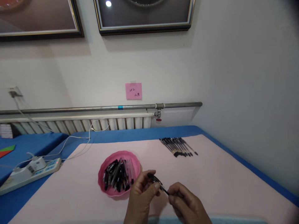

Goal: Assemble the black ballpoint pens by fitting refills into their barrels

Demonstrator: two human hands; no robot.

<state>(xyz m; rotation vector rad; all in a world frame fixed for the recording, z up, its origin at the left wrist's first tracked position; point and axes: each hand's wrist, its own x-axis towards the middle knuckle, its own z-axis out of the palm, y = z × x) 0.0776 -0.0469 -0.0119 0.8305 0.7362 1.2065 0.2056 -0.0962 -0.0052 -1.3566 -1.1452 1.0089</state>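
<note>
- Person at the near side of the desk, both bare hands up over the pink cloth (210, 180), right of the bowl (101, 175).
- Left hand (141, 196): fingers closed on the black, clipped end of a pen (154, 178); thumb on the near side, index over the far side.
- Right hand (187, 202): fingers pinched narrow on the thin dark end, pointing near and right. From where I'm standing I can't tell if it's one piece or two parts meeting.
- Pen sits between the two hands, slanting from far left down to near right, held off the cloth.
- Bowl is pink, wavy rim, just left of the left hand. Loose pile inside: black pen parts (116, 174) on the left and middle, clear tubes (129, 168) along the right.
- Far right on the cloth: row of slim pens (178, 146), side by side, dark ends toward the near side, rightmost ones spaced a bit wider.
- Blue cover (149, 134) shows past the cloth at far and right edges.
- Left: white power strip (52, 167), two white adapters in it, thin white cable running far.
- Behind: radiator (121, 123), metal pipe (100, 109), pink note (133, 91) on the wall.
</note>
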